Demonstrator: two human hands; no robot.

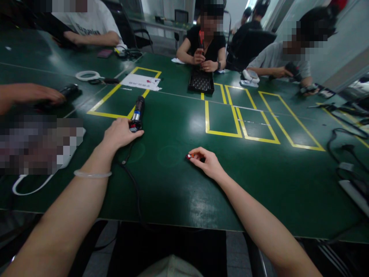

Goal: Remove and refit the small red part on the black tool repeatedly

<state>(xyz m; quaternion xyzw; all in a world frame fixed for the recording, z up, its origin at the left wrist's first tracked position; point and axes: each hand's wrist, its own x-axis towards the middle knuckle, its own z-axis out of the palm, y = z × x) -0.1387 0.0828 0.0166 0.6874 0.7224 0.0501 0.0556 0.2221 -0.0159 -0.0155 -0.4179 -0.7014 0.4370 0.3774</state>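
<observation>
Bare forearms [69,207] extend over the green table [178,192]; the left hand [118,132] touches a blue-banded black cylindrical tool [138,107], grip unclear. Right of that tool, the right hand [210,163] pinches a small red-and-white part [189,156].

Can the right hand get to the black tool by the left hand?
Probably yes: nothing seems to stand between the right hand and the black tool. The left hand is at its near end, though. The right hand holds a small red thing it might have to put down first.
</observation>
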